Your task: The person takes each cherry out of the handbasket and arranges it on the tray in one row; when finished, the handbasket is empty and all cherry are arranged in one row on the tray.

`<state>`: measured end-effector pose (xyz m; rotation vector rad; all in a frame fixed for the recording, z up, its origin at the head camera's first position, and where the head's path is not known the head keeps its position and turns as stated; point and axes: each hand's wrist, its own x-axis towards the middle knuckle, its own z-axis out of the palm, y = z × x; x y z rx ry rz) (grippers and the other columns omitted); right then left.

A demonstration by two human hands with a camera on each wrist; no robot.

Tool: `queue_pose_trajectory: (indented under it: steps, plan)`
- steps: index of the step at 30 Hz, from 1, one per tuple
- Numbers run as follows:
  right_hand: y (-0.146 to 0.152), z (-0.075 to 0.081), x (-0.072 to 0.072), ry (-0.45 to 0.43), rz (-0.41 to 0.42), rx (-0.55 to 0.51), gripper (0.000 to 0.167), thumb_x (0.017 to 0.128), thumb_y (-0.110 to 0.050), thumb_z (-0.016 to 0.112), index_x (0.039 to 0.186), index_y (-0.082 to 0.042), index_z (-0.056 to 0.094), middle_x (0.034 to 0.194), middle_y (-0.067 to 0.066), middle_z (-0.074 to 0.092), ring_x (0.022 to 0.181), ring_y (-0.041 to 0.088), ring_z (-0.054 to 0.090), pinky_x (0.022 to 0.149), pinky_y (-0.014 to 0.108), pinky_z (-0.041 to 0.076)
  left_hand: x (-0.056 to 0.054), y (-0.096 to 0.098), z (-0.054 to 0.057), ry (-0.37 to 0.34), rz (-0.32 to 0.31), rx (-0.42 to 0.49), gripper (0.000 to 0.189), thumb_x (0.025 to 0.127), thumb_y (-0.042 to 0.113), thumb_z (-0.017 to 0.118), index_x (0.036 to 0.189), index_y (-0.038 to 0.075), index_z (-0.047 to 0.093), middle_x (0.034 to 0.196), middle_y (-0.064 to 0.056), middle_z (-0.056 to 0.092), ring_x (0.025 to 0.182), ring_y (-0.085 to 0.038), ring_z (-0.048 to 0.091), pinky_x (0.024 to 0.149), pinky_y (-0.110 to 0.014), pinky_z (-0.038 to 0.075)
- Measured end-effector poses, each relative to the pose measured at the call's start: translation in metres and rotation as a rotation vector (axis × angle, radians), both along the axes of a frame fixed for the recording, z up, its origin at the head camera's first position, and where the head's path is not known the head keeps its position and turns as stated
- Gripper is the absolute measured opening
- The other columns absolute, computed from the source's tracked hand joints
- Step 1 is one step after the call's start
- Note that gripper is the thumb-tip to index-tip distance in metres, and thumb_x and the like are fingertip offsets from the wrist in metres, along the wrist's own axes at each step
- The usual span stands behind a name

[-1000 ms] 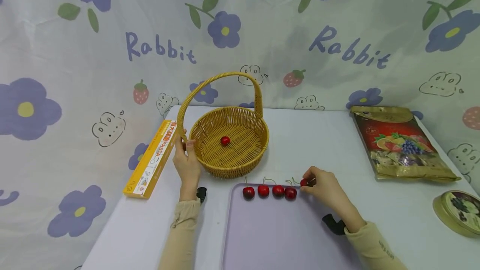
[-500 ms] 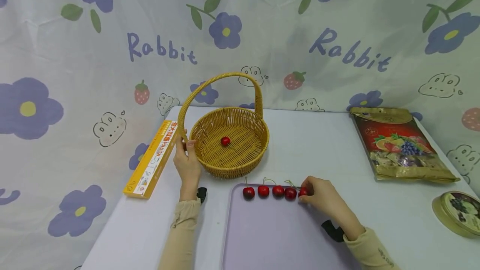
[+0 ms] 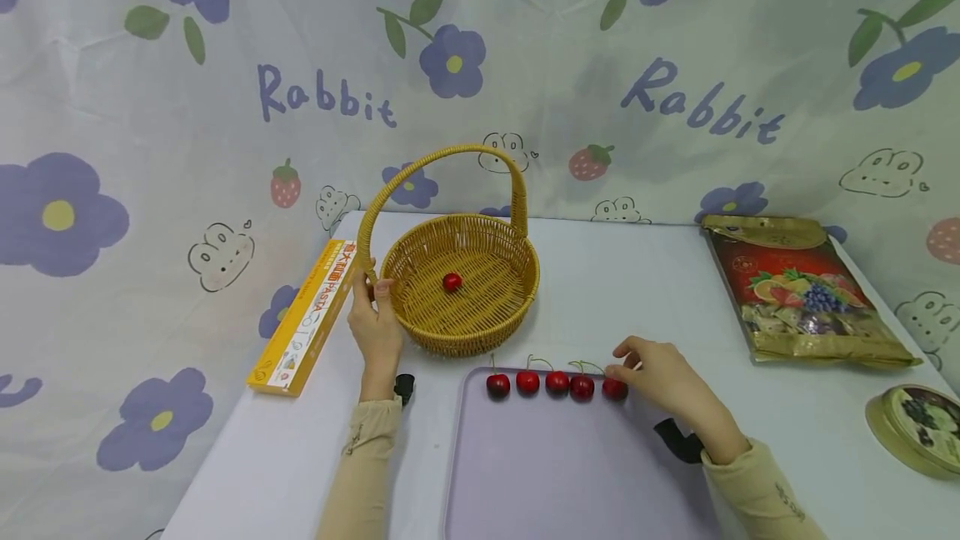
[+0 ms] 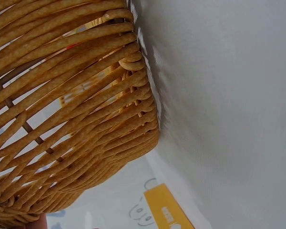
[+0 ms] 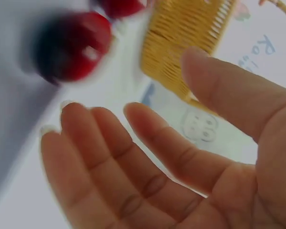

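Note:
The wicker basket [image 3: 463, 343] with its tall handle stands at mid-table, one red cherry [image 3: 452, 282] on its floor. My left hand [image 3: 375, 330] grips the basket's left side by the foot of the handle; the left wrist view is mostly filled by the weave. A row of several stemmed cherries [image 3: 557, 383] lies along the far edge of the purple tray [image 3: 555, 465]. Just right of the rightmost cherry [image 3: 615, 389] hovers my right hand [image 3: 670, 379]. In the right wrist view its fingers [image 5: 128, 171] are spread from the thumb, and nothing is between them.
A yellow pasta box [image 3: 303, 319] lies left of the basket. On the right lie a red and gold fruit-printed bag [image 3: 810, 290] and a round tin [image 3: 918, 427]. Behind the table hangs a flowered cloth [image 3: 570, 82].
My right hand has set the rightmost cherry down at the end of the row, let go of it and drawn back to the right. The left hand and basket hold their place.

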<state>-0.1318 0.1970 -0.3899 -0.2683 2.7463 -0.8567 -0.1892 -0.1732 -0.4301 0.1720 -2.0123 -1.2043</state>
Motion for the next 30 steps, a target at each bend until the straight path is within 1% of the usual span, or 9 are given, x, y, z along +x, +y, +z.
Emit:
queue_pose_trajectory:
  steps: [4,7,10,12,15,19,24,27,30]
  plan:
    - [-0.005,0.020,-0.018,0.052,0.033,0.016,0.035,0.092,-0.031,0.065,0.112,-0.001,0.064,0.095,0.011,0.070,0.087,0.025,0.066,0.067,0.038,0.051,0.000,-0.002,0.001,-0.006,0.003,-0.009,0.060,0.100,0.054,0.032,0.139,0.011,0.049,0.100,-0.025,0.069,0.079,-0.034,0.058,0.061,-0.035,0.034]
    - [-0.014,0.035,-0.036,0.074,0.060,-0.010,0.035,0.095,-0.033,0.062,0.114,-0.003,0.064,0.100,0.012,0.070,0.092,0.028,0.066,0.072,0.040,0.052,0.000,-0.003,0.001,-0.020,0.012,-0.016,0.061,0.100,0.055,0.031,0.139,0.012,0.048,0.100,-0.023,0.069,0.080,-0.033,0.059,0.061,-0.034,0.035]
    - [-0.027,0.046,-0.056,0.057,0.106,-0.058,0.035,0.097,-0.034,0.059,0.115,-0.005,0.064,0.105,0.012,0.069,0.093,0.026,0.066,0.075,0.039,0.052,0.000,-0.003,0.001,-0.037,0.016,-0.019,0.060,0.100,0.055,0.031,0.140,0.013,0.048,0.101,-0.022,0.070,0.080,-0.032,0.059,0.061,-0.033,0.035]
    - [-0.038,0.050,-0.071,0.013,0.142,-0.109,0.035,0.098,-0.034,0.058,0.118,-0.006,0.063,0.108,0.012,0.068,0.094,0.023,0.065,0.075,0.037,0.053,0.001,-0.003,0.001,-0.043,0.012,-0.017,0.059,0.100,0.054,0.032,0.140,0.014,0.048,0.101,-0.022,0.070,0.079,-0.031,0.058,0.060,-0.033,0.034]
    - [-0.059,0.054,-0.094,-0.092,0.206,-0.222,0.038,0.099,-0.035,0.055,0.121,-0.004,0.061,0.115,0.015,0.065,0.098,0.026,0.065,0.079,0.037,0.055,0.001,0.000,0.001,-0.046,0.006,-0.015,0.056,0.101,0.051,0.034,0.140,0.014,0.048,0.101,-0.022,0.070,0.075,-0.027,0.056,0.058,-0.032,0.033]
    - [-0.099,0.051,-0.132,-0.283,0.260,-0.409,0.047,0.102,-0.035,0.050,0.131,0.001,0.052,0.131,0.022,0.057,0.116,0.038,0.060,0.090,0.042,0.053,0.003,-0.003,0.003,-0.045,0.015,-0.021,0.056,0.101,0.051,0.035,0.140,0.013,0.049,0.100,-0.023,0.069,0.073,-0.025,0.054,0.058,-0.032,0.033]
    - [-0.148,0.033,-0.171,-0.565,0.182,-0.623,0.060,0.105,-0.037,0.041,0.149,0.002,0.029,0.150,0.027,0.036,0.131,0.042,0.048,0.101,0.049,0.045,0.004,-0.002,0.001,-0.042,0.032,-0.035,0.063,0.098,0.057,0.032,0.138,0.011,0.050,0.095,-0.021,0.069,0.072,-0.026,0.054,0.059,-0.031,0.034]
    - [-0.169,0.020,-0.185,-0.678,0.121,-0.665,0.065,0.105,-0.043,0.037,0.153,-0.001,0.021,0.154,0.027,0.028,0.133,0.042,0.045,0.104,0.050,0.043,0.004,0.001,0.002,-0.044,0.039,-0.035,0.061,0.099,0.056,0.033,0.137,0.012,0.051,0.094,-0.019,0.068,0.076,-0.028,0.057,0.062,-0.033,0.038]
    - [-0.184,0.013,-0.192,-0.760,0.037,-0.686,0.068,0.104,-0.046,0.035,0.154,-0.003,0.017,0.156,0.027,0.025,0.135,0.043,0.042,0.105,0.050,0.042,0.005,0.004,0.003,-0.047,0.029,-0.028,0.061,0.098,0.058,0.033,0.137,0.014,0.051,0.095,-0.018,0.069,0.082,-0.030,0.061,0.066,-0.037,0.042]
